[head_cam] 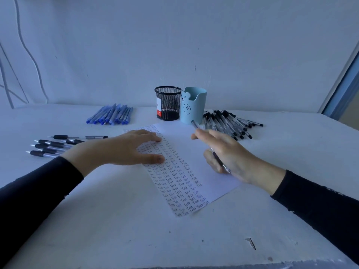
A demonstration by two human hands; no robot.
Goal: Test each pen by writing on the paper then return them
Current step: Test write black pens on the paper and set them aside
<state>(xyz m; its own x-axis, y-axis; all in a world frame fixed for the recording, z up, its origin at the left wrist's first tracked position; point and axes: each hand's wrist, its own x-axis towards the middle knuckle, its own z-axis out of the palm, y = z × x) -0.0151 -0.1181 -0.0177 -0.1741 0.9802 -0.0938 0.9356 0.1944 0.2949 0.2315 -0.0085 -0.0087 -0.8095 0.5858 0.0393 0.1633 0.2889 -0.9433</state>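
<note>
The right hand [223,152] pinches a pen [219,159] above the paper [184,140], its long axis slanting from the wrist toward the blue cup [194,105]. Which end is the tip looks too blurred to tell. The left hand [124,148] lies spread flat on the paper's written half.

Long black sleeves [38,189], bare hands [124,150]

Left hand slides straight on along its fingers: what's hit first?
Probably the right hand holding a pen, just across the paper; its height above the sheet is unclear.
</note>
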